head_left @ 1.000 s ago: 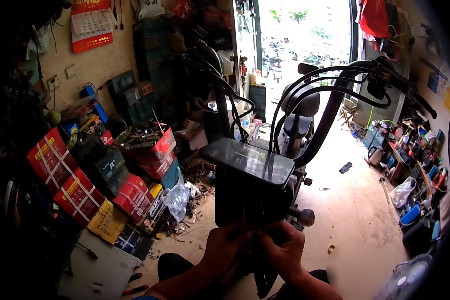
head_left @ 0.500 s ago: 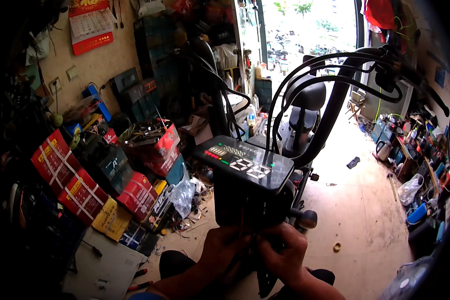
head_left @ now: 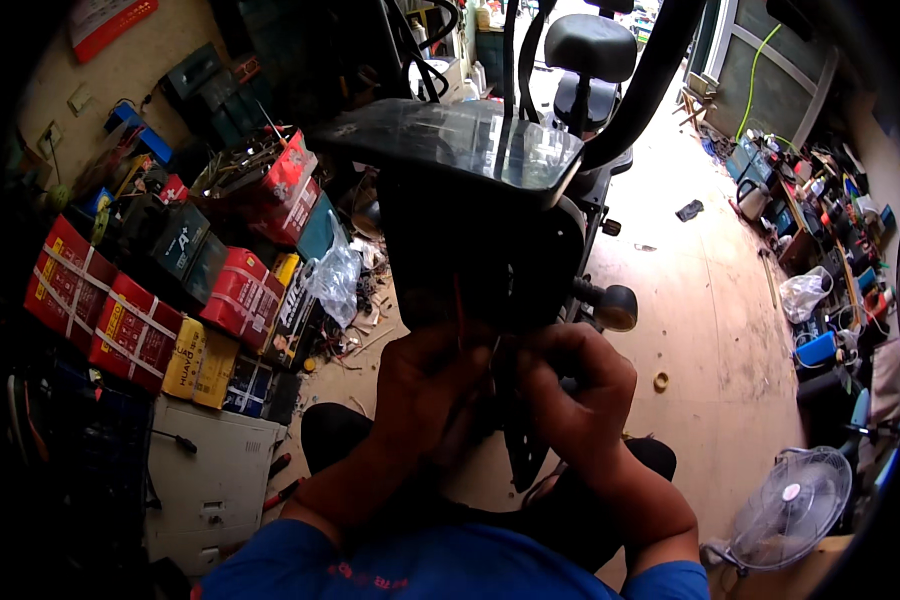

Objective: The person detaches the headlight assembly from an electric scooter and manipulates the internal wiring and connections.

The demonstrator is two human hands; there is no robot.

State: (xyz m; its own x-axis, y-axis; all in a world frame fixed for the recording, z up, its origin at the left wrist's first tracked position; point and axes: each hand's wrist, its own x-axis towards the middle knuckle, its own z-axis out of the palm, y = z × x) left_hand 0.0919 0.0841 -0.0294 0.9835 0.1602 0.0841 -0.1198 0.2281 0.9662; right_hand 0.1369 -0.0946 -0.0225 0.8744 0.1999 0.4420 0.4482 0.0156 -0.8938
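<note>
In front of me stands an electric scooter's black front column (head_left: 438, 245), topped by a flat glossy display panel (head_left: 450, 140). Just below it my left hand (head_left: 415, 390) has its fingers pinched together, where a thin red wire (head_left: 459, 300) drops to them. Beside it, my right hand (head_left: 582, 385) is closed too, thumb against forefinger, near a thin pale wire (head_left: 496, 352) between the two hands. Shadow hides the fingertips, so what the right hand grips is unclear. A dark pointed strip (head_left: 523, 455) hangs below the hands.
Strapped red battery boxes (head_left: 135, 335) and a grey metal cabinet (head_left: 210, 480) stand on the left. A round lamp (head_left: 615, 308) juts from the scooter's right side. On the right are a fan (head_left: 792, 510) and cluttered tools; a brass-coloured ring (head_left: 661, 381) lies on the floor.
My view has tipped downward, so the scooter and hands appear higher and more of my arms shows. The panel's lit digits and lights no longer show. Both hands stay closed below it.
</note>
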